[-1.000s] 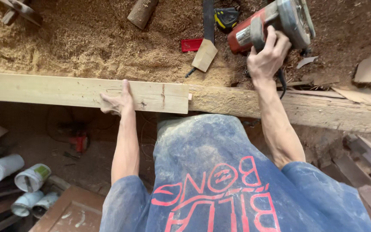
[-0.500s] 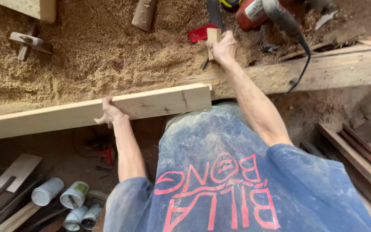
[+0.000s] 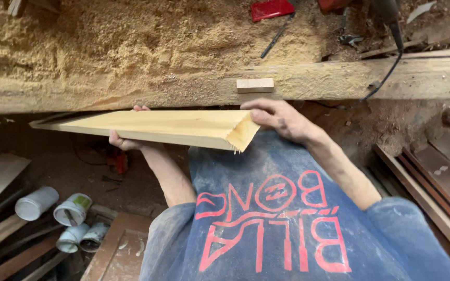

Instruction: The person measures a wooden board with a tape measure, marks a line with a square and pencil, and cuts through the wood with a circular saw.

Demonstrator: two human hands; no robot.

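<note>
Pale, freshly sawn wooden board (image 3: 157, 126), long and stiff, probably light, is held off the sawdust-covered tabletop (image 3: 105, 52). Left hand (image 3: 126, 140) wraps its underside mid-length; right hand (image 3: 277, 117) pinches the splintery cut end. Small wooden offcut block (image 3: 255, 85) sits just beyond. Open room leftward.

Both hands hold a pale wooden plank (image 3: 157, 126) off the workbench edge (image 3: 105, 96): the left hand (image 3: 126, 141) grips it from beneath, the right hand (image 3: 279, 118) its cut end. A small wood block (image 3: 255, 85) lies on that edge, sawdust (image 3: 105, 41) heaped behind it.
</note>
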